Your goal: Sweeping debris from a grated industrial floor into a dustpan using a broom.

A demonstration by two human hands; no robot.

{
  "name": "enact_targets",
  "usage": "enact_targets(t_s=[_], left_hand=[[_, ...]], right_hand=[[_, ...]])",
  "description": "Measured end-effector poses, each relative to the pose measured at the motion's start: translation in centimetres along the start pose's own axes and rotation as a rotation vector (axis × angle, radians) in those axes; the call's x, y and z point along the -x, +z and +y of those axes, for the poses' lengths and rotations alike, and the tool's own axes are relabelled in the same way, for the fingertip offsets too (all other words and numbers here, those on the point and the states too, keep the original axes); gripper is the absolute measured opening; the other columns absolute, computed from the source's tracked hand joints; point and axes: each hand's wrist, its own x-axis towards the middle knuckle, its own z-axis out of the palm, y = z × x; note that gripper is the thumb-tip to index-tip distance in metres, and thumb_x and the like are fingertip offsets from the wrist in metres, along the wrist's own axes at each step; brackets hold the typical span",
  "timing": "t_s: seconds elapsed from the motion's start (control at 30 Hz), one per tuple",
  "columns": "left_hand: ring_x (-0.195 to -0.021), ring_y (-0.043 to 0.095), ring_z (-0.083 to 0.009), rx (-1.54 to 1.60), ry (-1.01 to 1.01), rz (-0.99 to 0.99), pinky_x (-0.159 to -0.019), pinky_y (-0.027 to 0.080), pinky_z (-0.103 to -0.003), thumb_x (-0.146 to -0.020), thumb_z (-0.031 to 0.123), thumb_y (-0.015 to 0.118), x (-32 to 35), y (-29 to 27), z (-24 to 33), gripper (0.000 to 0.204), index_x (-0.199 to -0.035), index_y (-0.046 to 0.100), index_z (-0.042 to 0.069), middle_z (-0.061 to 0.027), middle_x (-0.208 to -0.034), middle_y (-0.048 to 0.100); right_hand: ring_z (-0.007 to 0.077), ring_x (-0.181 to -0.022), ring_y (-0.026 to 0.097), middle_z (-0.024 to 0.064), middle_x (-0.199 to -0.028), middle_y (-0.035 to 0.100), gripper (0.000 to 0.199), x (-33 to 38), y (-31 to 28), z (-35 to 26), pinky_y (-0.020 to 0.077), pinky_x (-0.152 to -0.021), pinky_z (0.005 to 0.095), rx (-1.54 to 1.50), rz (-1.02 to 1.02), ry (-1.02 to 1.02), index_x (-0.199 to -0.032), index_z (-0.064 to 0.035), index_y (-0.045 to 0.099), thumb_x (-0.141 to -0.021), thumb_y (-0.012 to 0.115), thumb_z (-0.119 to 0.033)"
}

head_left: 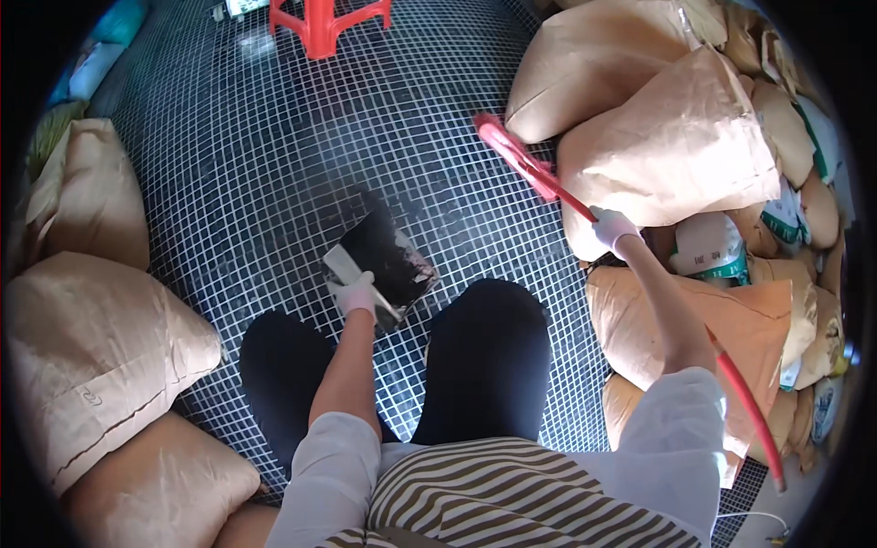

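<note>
My left hand [354,294], in a white glove, is closed around the pale edge of a dark dustpan [382,258]. The dustpan is low over the tiled floor, in front of my knees, with dirt and debris along its right side. My right hand [615,231], also gloved in white, grips the red handle of a broom [575,203]. Its red head points up and left beside the paper sacks, and the handle runs back under my right forearm to the lower right. The broom head and the dustpan are apart.
Brown paper sacks [671,151] are piled along the right, with some white and green bags [708,245] among them. More brown sacks [100,342] lie on the left. A red plastic stool [320,23] stands at the far end of the dark tiled floor [274,137].
</note>
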Motion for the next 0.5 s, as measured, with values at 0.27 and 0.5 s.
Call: enact_targets(t_s=[0.27,0.5], left_hand=[[-0.107,0.055,-0.0386,-0.049,-0.012,0.026,-0.094,0.044,-0.041,-0.057,0.024,0.074,0.4,2.4,-2.7,0.101,-0.14,0.019,0.004,-0.0271,-0.115,0.053],[-0.104,0.056,-0.0387,0.082,-0.105,0.026,-0.092,0.046,-0.041,-0.059,0.023,0.073,0.5,2.6,-3.4,0.103,-0.141,0.014,0.003,-0.0267,-0.119,0.051]], right_hand=[[0.0062,-0.05,0.039,-0.0023,-0.065,0.048,0.045,10.1,-10.8,-12.8,0.0382,-0.048,0.0225,-0.699,-0.618,0.231,-0.132,-0.019,0.049,-0.087,0.052,-0.01],[0.0064,-0.057,0.045,-0.0005,-0.07,0.052,0.044,13.4,-11.8,-16.1,0.0402,-0.051,0.0231,-0.785,-0.6,-0.104,-0.132,-0.0136,0.048,-0.089,0.052,-0.011]])
